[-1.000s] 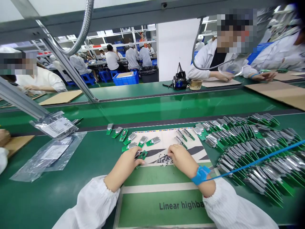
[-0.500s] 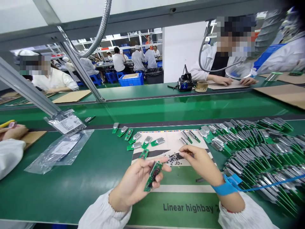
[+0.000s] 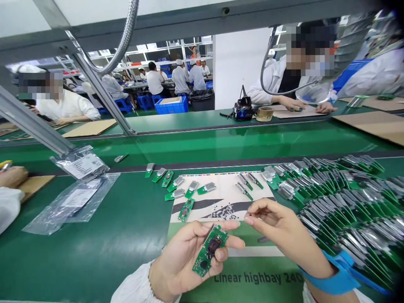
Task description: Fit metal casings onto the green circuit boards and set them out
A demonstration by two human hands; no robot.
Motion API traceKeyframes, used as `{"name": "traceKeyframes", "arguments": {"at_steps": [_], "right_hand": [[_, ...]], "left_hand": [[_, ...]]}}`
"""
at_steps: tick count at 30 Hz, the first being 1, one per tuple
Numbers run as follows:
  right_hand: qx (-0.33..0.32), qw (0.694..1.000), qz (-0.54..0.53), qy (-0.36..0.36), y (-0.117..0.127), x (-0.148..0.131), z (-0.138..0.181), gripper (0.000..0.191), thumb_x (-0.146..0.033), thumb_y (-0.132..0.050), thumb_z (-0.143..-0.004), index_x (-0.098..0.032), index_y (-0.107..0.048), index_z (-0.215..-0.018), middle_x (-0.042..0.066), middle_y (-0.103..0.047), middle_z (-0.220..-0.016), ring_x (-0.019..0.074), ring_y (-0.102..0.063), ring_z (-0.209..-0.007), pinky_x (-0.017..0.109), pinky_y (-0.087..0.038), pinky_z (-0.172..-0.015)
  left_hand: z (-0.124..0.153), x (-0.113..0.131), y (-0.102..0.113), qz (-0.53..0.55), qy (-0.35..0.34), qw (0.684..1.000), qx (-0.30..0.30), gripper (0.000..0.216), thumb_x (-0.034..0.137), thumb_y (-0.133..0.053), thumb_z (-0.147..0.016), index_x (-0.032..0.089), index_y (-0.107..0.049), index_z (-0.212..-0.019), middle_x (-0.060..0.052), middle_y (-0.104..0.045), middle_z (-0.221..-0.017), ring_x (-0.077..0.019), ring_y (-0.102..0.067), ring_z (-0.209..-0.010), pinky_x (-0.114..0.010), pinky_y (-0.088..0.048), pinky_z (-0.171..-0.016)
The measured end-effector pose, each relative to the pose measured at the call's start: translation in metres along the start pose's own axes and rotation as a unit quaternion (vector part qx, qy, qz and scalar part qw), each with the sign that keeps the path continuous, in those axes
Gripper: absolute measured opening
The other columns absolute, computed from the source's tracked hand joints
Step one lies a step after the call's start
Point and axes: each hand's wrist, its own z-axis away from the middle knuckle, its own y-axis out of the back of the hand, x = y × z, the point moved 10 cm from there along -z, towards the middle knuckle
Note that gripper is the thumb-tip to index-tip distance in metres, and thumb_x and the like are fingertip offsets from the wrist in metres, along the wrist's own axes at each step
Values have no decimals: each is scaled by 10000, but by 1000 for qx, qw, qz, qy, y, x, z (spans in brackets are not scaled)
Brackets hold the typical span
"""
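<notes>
While a co-worker's hand (image 3: 11, 176) rests on a brown card (image 3: 38, 185) at the far left, two clear plastic bags (image 3: 80, 164) lie on the green table (image 3: 94, 240). They are at about 10 o'clock from the person's left hand (image 3: 186, 263).

That left hand is up off the table and holds a green circuit board (image 3: 210, 250). Its fingers (image 3: 230, 240) curl around the board from below, and the thumb presses on its edge, so the grip is snug.

At 12 o'clock from the board lies a printed paper sheet (image 3: 221, 185). Small green boards with silver tops (image 3: 192, 187) sit along its far part and just past its left edge. One more green board (image 3: 186, 209) lies flat on the sheet, beside a little heap of tiny dark parts (image 3: 222, 211).

The right hand (image 3: 280, 229) is at 2 o'clock from the left hand, with a blue strap (image 3: 331, 273) around the wrist. Its thumb and first finger (image 3: 252, 219) are close together, with a narrow gap. Anything between them would be too small to tell.

At 3 o'clock from the right hand, many green boards (image 3: 347, 206) lie in long, curved rows.
</notes>
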Motion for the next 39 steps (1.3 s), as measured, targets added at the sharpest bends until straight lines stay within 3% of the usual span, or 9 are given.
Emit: {"name": "traceKeyframes", "arguments": {"at_steps": [5, 8, 15, 20, 24, 29, 32, 35, 39], "right_hand": [[11, 999, -49, -14, 3, -2, 3, 169, -367, -707, -772, -211, -645, -790, 26, -652, -741, 166, -621, -664, 242, -522, -502], [19, 998, -56, -7, 6, -3, 5, 168, -357, -717, -770, -204, -650, -792, 33, -662, -752, 170, -634, -683, 247, -540, -530], [21, 996, -75, 40, 8, -17, 17, 82, -188, -660, -808, -227, -621, -868, 9, -657, -778, 149, -652, -731, 224, -566, -643], [15, 997, -43, 58, 6, -25, 24, 150, -129, -628, -816, -253, -604, -897, -12, -638, -783, 130, -631, -733, 200, -545, -632], [17, 996, -17, 81, 8, -29, 27, 116, -129, -612, -826, -244, -619, -844, 1, -642, -793, 140, -623, -731, 224, -533, -629], [21, 995, -5, 98, 11, -42, 31, 109, -137, -589, -859, -232, -636, -837, 25, -661, -776, 162, -630, -693, 246, -521, -552], [21, 989, 9, 145, 10, -59, 37, 149, -113, -591, -872, -248, -648, -846, 22, -678, -792, 173, -646, -728, 262, -535, -571], [43, 977, 13, 210, 9, -74, 45, 249, -43, -601, -847, -275, -651, -924, 9, -682, -829, 173, -647, -773, 301, -550, -661], [57, 970, -27, 235, 4, -80, 51, 397, 22, -575, -830, -300, -583, -1063, 6, -681, -855, 181, -631, -794, 334, -541, -683]], "left_hand": [[-1, -8, -7, 33, 25, 999, -10, 404, 245, -567, -800, -22, -681, -1081, -198, -714, -909, -55, -481, -509, -139, -375, -461], [0, -8, -11, 38, 27, 999, -14, 390, 227, -597, -787, -28, -689, -1067, -185, -713, -903, -46, -478, -504, -134, -375, -451], [2, -1, -1, -130, -48, 989, 58, 439, 140, -791, -698, 101, -696, -1125, -118, -720, -1032, -78, -591, -704, -158, -459, -643], [-1, 0, 5, -200, -98, 969, 109, 323, 241, -836, -685, 138, -739, -974, -71, -737, -898, -109, -631, -732, -190, -463, -678], [-2, -1, 4, -221, -110, 961, 123, 302, 270, -826, -693, 165, -734, -960, -49, -723, -886, -146, -654, -764, -243, -479, -708], [2, -2, -8, -315, -120, 937, 94, 319, 339, -711, -816, 201, -715, -1104, -73, -743, -1006, -188, -645, -963, -272, -449, -868], [5, -3, -17, -370, -131, 917, 73, 325, 317, -663, -860, 253, -687, -1177, -63, -726, -1112, -214, -631, -1051, -318, -431, -950], [7, -5, -23, -398, -134, 905, 73, 329, 280, -662, -862, 289, -680, -1191, -44, -719, -1141, -223, -627, -1080, -314, -444, -946], [7, -8, -28, -396, -133, 905, 72, 347, 269, -668, -855, 331, -672, -1197, -24, -728, -1118, -213, -644, -1040, -298, -471, -902]]}}
